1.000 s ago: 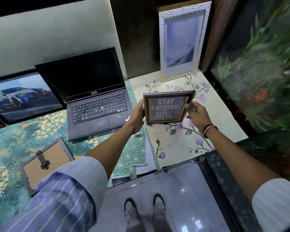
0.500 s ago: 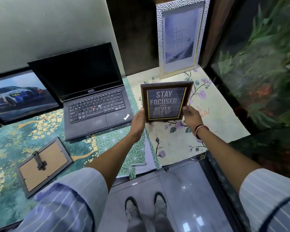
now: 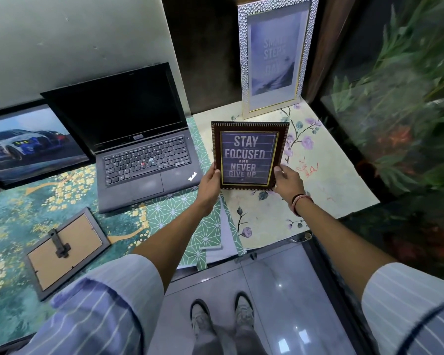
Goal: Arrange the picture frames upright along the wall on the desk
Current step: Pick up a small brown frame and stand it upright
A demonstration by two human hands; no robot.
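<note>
I hold a small dark brown frame (image 3: 249,155) reading "STAY FOCUSED AND NEVER GIVE UP" above the desk, face toward me. My left hand (image 3: 210,183) grips its lower left edge and my right hand (image 3: 287,179) grips its lower right corner. Behind it a tall silver frame (image 3: 273,55) stands upright against the dark wall. A black frame with a car picture (image 3: 28,144) leans on the wall at the far left. A grey frame (image 3: 67,249) lies face down on the desk, its stand showing.
An open black laptop (image 3: 139,144) sits between the car picture and the held frame. Patterned mats cover the desk (image 3: 326,180). A glass panel with green plants (image 3: 405,103) borders the right side. The desk's front edge is near my feet.
The small brown frame has tilted up to face me more fully and moved slightly toward the wall. My hands have slid down to its lower edge.
</note>
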